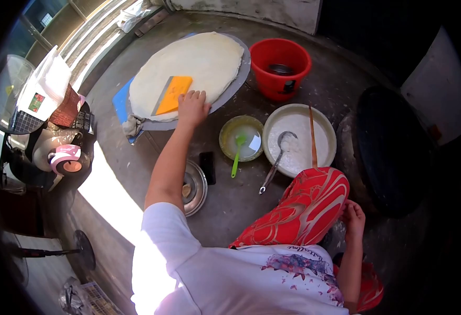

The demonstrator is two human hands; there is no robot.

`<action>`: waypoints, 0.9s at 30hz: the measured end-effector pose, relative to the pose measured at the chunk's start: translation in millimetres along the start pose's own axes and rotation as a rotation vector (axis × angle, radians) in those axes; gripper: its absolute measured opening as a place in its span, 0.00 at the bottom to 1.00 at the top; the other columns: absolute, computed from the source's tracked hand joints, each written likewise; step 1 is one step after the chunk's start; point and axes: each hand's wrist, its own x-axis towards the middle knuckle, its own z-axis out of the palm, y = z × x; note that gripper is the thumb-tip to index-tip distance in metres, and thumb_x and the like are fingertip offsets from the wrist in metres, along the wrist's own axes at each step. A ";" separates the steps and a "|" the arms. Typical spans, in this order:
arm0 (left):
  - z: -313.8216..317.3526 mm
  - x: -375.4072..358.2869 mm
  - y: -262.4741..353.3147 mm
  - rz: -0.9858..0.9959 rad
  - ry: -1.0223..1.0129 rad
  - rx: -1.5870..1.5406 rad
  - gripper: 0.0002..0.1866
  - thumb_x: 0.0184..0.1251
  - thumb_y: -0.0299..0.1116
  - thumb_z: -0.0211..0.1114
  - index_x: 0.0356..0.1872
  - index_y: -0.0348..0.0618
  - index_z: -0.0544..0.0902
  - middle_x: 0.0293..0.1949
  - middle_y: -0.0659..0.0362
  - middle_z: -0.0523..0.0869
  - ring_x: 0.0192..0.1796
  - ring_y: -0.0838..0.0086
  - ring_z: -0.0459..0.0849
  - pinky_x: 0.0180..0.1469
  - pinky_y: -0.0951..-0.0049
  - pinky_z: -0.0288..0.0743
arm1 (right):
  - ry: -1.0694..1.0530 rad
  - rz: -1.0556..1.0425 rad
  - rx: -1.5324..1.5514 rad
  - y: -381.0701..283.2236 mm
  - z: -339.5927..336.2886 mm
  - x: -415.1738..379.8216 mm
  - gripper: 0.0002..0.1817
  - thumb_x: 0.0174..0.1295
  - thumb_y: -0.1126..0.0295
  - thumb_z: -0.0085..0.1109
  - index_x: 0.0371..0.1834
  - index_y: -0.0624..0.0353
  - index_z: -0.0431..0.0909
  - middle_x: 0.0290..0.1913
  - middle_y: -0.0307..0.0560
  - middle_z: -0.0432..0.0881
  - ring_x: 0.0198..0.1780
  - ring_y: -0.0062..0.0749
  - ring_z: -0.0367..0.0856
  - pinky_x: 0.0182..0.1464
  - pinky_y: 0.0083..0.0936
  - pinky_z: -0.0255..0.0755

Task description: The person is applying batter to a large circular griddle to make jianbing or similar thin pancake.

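My left hand (192, 108) reaches forward with its fingers closed on the near end of a yellow scraper (175, 94) with a grey edge. The scraper lies on a large, round, pale flatbread stack or dough sheet (199, 58), which rests on a grey round board (239, 79). A crumpled cloth (132, 126) sits at the board's near left edge. Beside the red trouser knee, my right hand (353, 220) hangs with loosely curled fingers, and nothing shows in it.
A red bucket (281, 86), a bowl of thin liquid (225, 144) with a green brush (236, 163), and a basin of white batter (322, 142) with a ladle (273, 170) and a wooden stick (312, 139) stand nearby. A black round griddle or lid (393, 152) is at right.
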 end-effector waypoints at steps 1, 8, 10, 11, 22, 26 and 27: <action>0.8 1.9 1.9 0.068 0.107 -0.066 0.20 0.53 0.45 0.61 0.44 0.45 0.74 0.43 0.59 0.79 0.53 0.64 0.72 0.52 0.56 0.61 | 0.013 -0.001 -0.012 -2.1 1.8 -1.9 0.10 0.63 0.63 0.49 0.41 0.56 0.75 0.29 0.35 0.79 0.29 0.17 0.76 0.32 0.15 0.69; 1.4 25.5 26.0 -0.026 -0.001 -0.015 0.13 0.51 0.42 0.61 0.33 0.44 0.77 0.31 0.55 0.81 0.40 0.63 0.79 0.40 0.60 0.70 | 0.019 0.028 -0.022 -0.5 0.7 -0.8 0.10 0.63 0.63 0.49 0.40 0.55 0.76 0.28 0.35 0.79 0.28 0.16 0.75 0.31 0.14 0.68; 1.8 32.6 31.2 -0.112 -0.146 -0.026 0.11 0.54 0.39 0.57 0.30 0.42 0.77 0.29 0.50 0.81 0.35 0.59 0.80 0.36 0.58 0.72 | 0.040 0.034 -0.029 -2.6 2.5 -1.5 0.10 0.63 0.63 0.49 0.39 0.55 0.76 0.28 0.35 0.79 0.28 0.17 0.75 0.31 0.14 0.68; 3.7 35.0 31.6 -0.107 -0.145 -0.026 0.11 0.54 0.39 0.57 0.30 0.42 0.77 0.29 0.50 0.81 0.35 0.59 0.80 0.36 0.58 0.72 | 0.057 0.044 -0.040 -3.4 3.3 -2.1 0.10 0.63 0.63 0.48 0.39 0.55 0.76 0.28 0.35 0.79 0.28 0.17 0.75 0.31 0.14 0.68; 35.5 42.8 34.2 -0.278 -0.019 0.067 0.06 0.55 0.31 0.52 0.29 0.42 0.76 0.29 0.50 0.80 0.36 0.60 0.80 0.36 0.63 0.73 | 0.098 0.115 -0.020 -4.1 5.0 -4.3 0.10 0.64 0.64 0.47 0.40 0.55 0.75 0.29 0.36 0.79 0.29 0.18 0.75 0.32 0.15 0.67; 38.5 60.2 36.8 -0.378 -0.086 -0.053 0.06 0.56 0.29 0.50 0.30 0.42 0.76 0.31 0.51 0.81 0.37 0.60 0.80 0.37 0.62 0.73 | 0.047 0.116 -0.011 5.0 -4.5 2.3 0.10 0.65 0.66 0.45 0.41 0.56 0.75 0.29 0.36 0.79 0.30 0.19 0.76 0.32 0.16 0.66; 38.0 64.5 36.6 -0.368 -0.106 -0.085 0.07 0.56 0.29 0.50 0.31 0.42 0.76 0.31 0.51 0.81 0.37 0.60 0.80 0.37 0.62 0.73 | 0.046 0.114 -0.012 4.5 -4.0 2.0 0.10 0.65 0.66 0.45 0.41 0.56 0.75 0.29 0.36 0.79 0.30 0.19 0.76 0.32 0.16 0.66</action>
